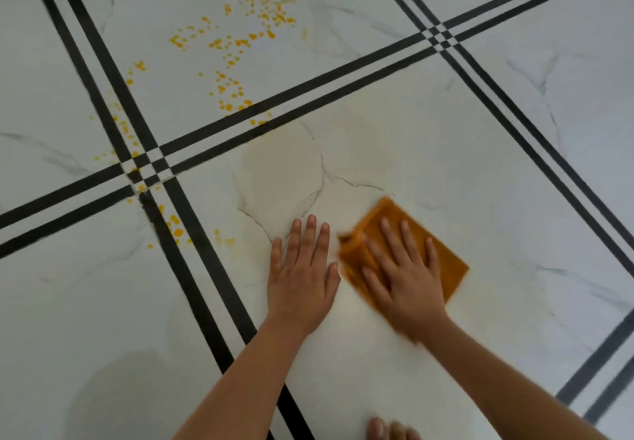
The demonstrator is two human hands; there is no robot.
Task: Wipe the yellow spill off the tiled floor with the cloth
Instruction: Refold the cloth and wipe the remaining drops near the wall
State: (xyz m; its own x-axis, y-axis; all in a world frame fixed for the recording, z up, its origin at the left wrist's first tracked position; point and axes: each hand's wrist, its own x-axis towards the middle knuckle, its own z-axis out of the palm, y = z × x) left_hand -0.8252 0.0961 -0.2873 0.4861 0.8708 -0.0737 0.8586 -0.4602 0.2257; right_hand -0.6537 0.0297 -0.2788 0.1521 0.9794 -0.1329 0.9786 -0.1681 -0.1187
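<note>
Right hand (404, 275) flat, fingers spread on orange cloth (446, 268); left hand (302, 275) flat on tiled floor (480, 172)

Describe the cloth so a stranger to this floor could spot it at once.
Start at the white marble-look floor crossed by black double stripes, and find the large tile nearest the person. On it, two bare hands lie flat side by side; the cloth lies under the right hand. It is the only solid orange rectangle, unlike the scattered yellow spill drops farther away.

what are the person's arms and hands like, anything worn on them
Both forearms are bare right to the bottom frame edge, with no sleeves in view. The left hand and right hand show no gloves, rings, watch or bracelets. The right hand is slightly blurred.
</note>
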